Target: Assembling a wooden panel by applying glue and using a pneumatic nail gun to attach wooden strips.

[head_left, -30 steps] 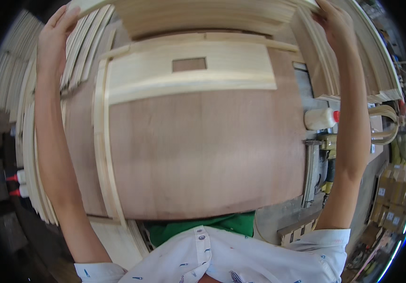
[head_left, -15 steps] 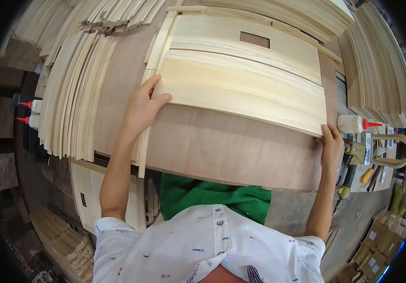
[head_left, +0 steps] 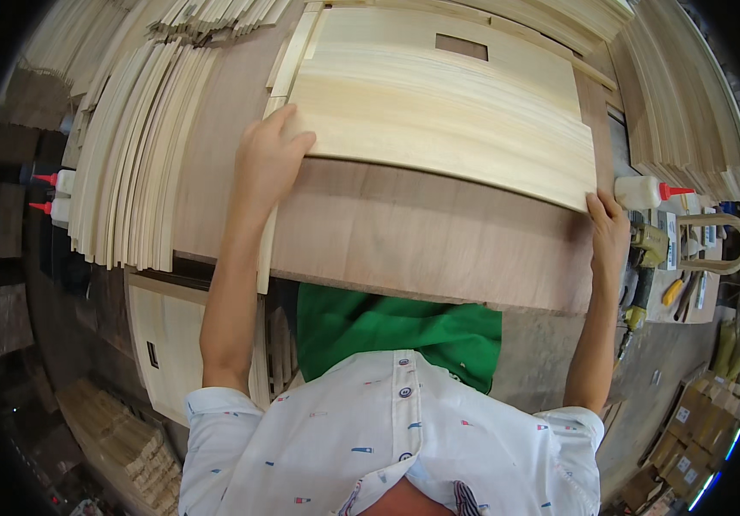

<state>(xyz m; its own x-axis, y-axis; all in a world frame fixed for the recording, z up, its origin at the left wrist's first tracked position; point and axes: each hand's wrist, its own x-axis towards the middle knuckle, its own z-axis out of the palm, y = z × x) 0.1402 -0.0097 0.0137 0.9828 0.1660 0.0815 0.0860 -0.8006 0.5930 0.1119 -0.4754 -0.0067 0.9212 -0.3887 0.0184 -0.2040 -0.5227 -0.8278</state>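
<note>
A pale wooden board (head_left: 439, 129) lies across the worktable in front of me, gripped at both ends. My left hand (head_left: 268, 163) is closed on its left end, thumb on the near corner and fingers along the side edge. At the near right corner, my right hand (head_left: 609, 230) pinches the board; some fingers are hidden behind the thumb and edge. Beyond lies a second pale board (head_left: 370, 33) with a rectangular cutout. The two boards meet or overlap along their long edges; I cannot tell which. A long wooden strip (head_left: 300, 43) runs along their left ends.
Stacked slats (head_left: 129, 155) stand at the left, stacked panels (head_left: 671, 95) at the right. A white glue bottle with a red tip (head_left: 637, 192) is beside my right hand, near a green power tool (head_left: 648, 245). The brown tabletop (head_left: 422, 224) ends before my body.
Both hands have pushed the held board away from me, toward the cutout board. The dark gap line between the boards no longer shows. The whole view has shifted slightly.
</note>
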